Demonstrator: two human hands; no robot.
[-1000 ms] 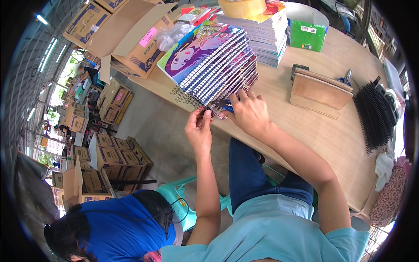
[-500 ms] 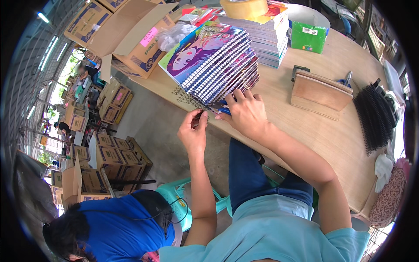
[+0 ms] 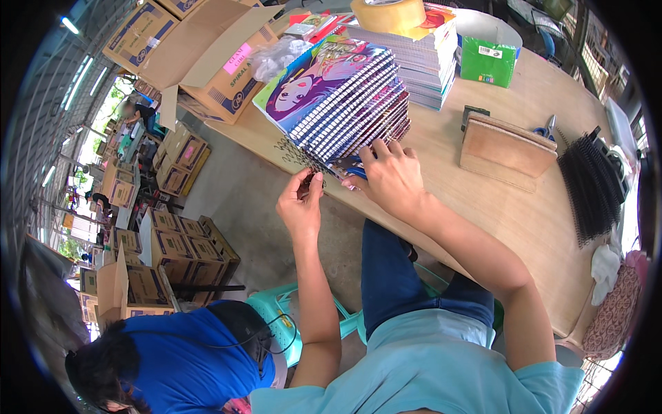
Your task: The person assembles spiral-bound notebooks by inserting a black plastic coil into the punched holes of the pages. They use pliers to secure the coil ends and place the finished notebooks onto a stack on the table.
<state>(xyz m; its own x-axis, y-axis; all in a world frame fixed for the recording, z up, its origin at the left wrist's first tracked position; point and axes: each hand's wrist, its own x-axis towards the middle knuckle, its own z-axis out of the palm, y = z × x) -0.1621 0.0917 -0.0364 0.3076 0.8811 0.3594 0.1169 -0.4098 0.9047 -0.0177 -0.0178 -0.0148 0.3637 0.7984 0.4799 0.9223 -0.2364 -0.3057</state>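
Left hand (image 3: 301, 212): thumb and fingertips pinched together on a bit of dark wire (image 3: 313, 181), just off the table edge near frame center. Exact wire shape too small to read.

Right hand (image 3: 396, 178): fingers curled over a blue-handled tool (image 3: 354, 170), mostly hidden by the hand; blades not clear. Knuckles sit right by the lower corner of the notebook stack.

Notebook stack (image 3: 331, 93): upper middle of the frame, on the tabletop (image 3: 531, 238), spiral bindings facing the hands, purple-haired cartoon figure on the top cover. Loose black coil ends (image 3: 295, 153) fan out at its lower left corner, near the left hand.

Behind it, top center: taller paper stack (image 3: 431, 65), clear yellowish tape roll (image 3: 389, 12) on top. Green pack (image 3: 487, 62) just right of that. Clear plastic bag (image 3: 279, 58) and open carton (image 3: 227, 83) upper left.

Right side: wooden stand (image 3: 507, 146), scissors (image 3: 547, 128) beside it, bundle of black coils (image 3: 592, 183) by the far right edge, white cloth (image 3: 605, 270) below.

Lower left: co-worker in a blue shirt (image 3: 186, 355), teal stool (image 3: 279, 310) alongside.
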